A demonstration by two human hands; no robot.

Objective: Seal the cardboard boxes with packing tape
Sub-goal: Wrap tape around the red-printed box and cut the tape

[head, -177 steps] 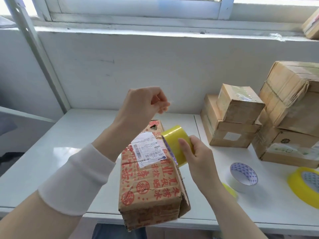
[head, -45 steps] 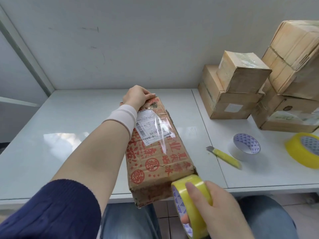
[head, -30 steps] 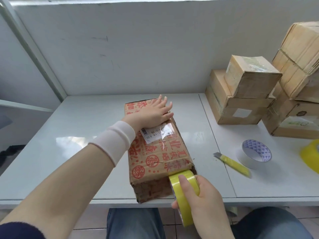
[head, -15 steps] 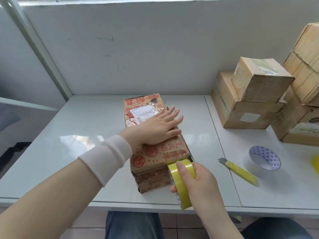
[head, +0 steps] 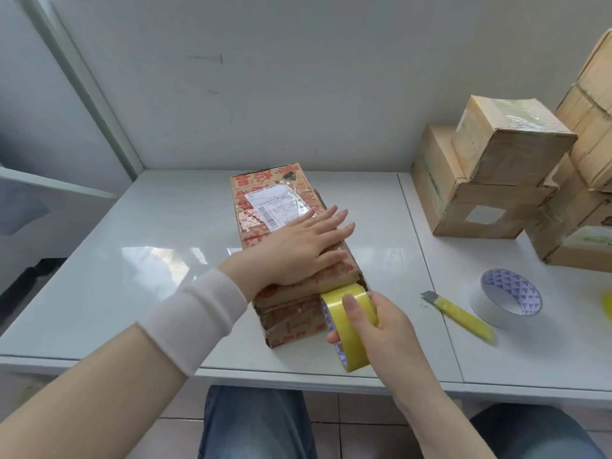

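At the printed box's (head: 251, 226) six-o'clock end, the right hand (head: 381, 326) grips the yellow tape roll (head: 337, 299), its strip running up the lid. At twelve o'clock from it, the left hand (head: 304, 250) presses flat-fingered, smoothing. Next, probably: wrap the strip over the end and cut.

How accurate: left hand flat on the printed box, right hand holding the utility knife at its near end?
One error: the head view shows the right hand holding the yellow tape roll there; the utility knife lies on the table. The left hand is flat on the printed box.
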